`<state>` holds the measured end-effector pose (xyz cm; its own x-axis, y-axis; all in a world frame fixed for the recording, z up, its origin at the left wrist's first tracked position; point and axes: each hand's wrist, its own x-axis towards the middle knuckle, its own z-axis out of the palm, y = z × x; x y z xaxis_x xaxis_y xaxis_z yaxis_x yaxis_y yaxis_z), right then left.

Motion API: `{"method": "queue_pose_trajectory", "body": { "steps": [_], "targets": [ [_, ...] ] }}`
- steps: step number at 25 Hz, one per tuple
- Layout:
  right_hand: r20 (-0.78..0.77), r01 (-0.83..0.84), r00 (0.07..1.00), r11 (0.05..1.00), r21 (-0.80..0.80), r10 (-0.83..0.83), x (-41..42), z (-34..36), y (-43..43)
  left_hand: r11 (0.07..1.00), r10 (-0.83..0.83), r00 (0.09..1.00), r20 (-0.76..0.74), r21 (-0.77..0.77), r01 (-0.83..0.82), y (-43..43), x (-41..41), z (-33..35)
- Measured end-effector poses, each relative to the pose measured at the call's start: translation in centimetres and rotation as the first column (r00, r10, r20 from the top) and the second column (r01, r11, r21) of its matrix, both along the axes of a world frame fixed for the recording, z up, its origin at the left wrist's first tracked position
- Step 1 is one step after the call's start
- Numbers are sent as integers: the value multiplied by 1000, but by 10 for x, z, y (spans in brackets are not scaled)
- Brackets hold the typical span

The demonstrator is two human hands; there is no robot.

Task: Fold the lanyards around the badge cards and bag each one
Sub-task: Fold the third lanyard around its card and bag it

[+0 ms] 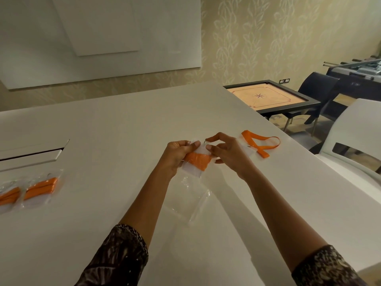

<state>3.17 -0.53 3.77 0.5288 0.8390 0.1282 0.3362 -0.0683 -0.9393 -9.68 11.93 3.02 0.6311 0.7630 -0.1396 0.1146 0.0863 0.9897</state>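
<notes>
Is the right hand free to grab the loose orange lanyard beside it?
Not yet, probably: the right hand pinches the wrapped badge; the loose lanyard lies just beyond it, nothing between.

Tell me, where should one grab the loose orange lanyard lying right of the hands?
Probably from above, pinching the orange lanyard where its strap runs cross, near the badge card. The strap lies flat on the table, so a sideways approach finds little edge.
</notes>
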Motion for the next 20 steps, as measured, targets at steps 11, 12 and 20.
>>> {"method": "queue_pose_trajectory", "body": {
  "steps": [11, 12, 20],
  "targets": [
    [117, 10, 993, 1000, -13, -9, 9, -3, 6, 999, 46, 993, 113, 4, -47, -8, 10, 11],
    [113, 27, 993, 1000, -4, -26, 10, -2, 7, 1000, 9, 995, 95, 28, -12, -7, 10, 12],
    [89, 2, 996, 1000, 30, -5, 17, 11, 6, 982, -44, 999, 3, 185, 43, 0, 7, 17]
  ]
}}
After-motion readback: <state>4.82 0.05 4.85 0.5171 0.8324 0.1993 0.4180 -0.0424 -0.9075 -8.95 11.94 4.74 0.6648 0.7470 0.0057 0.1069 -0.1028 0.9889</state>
